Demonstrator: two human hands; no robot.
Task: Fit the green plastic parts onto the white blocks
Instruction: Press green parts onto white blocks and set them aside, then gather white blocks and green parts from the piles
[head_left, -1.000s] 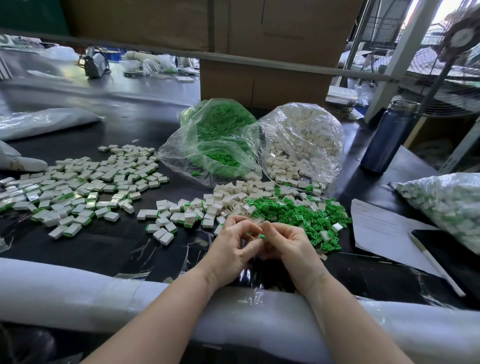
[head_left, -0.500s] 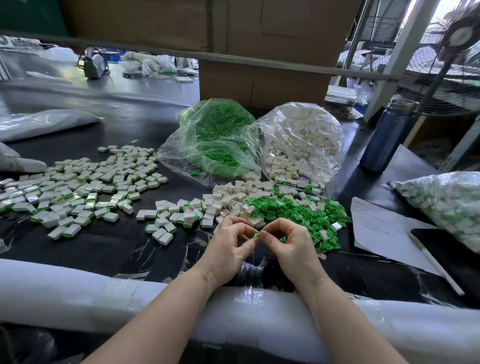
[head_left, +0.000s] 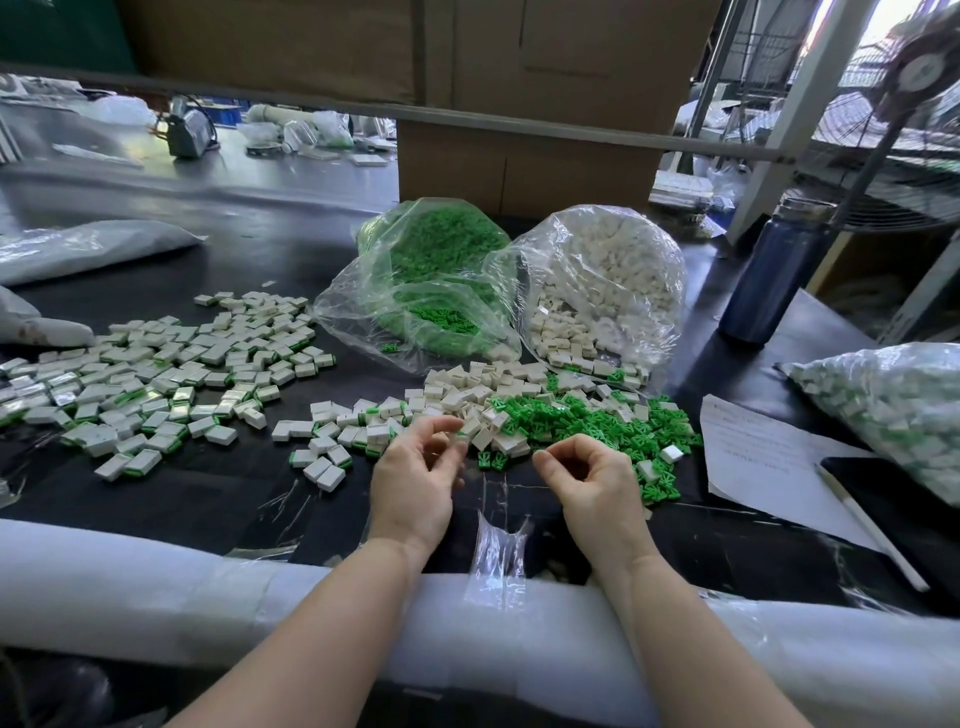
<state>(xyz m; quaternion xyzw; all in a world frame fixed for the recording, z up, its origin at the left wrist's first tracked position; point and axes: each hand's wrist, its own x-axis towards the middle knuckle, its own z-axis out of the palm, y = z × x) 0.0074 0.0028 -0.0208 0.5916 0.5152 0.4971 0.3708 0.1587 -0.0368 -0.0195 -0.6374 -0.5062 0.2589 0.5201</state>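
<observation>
Bright daylight from upper right; glare on bags (head_left: 602, 291), wide-angle edge warp.

Green plastic parts (head_left: 587, 421), white blocks (head_left: 467, 389), black table (head_left: 208, 488).

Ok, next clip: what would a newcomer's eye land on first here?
Probably the bright spill of loose green plastic parts mid-table, running into a heap of bare white blocks, both below two clear bags, green parts and white blocks. Next, the left hand and right hand hovering just in front, apart. Left lies a wide scatter of assembled blocks.
</observation>
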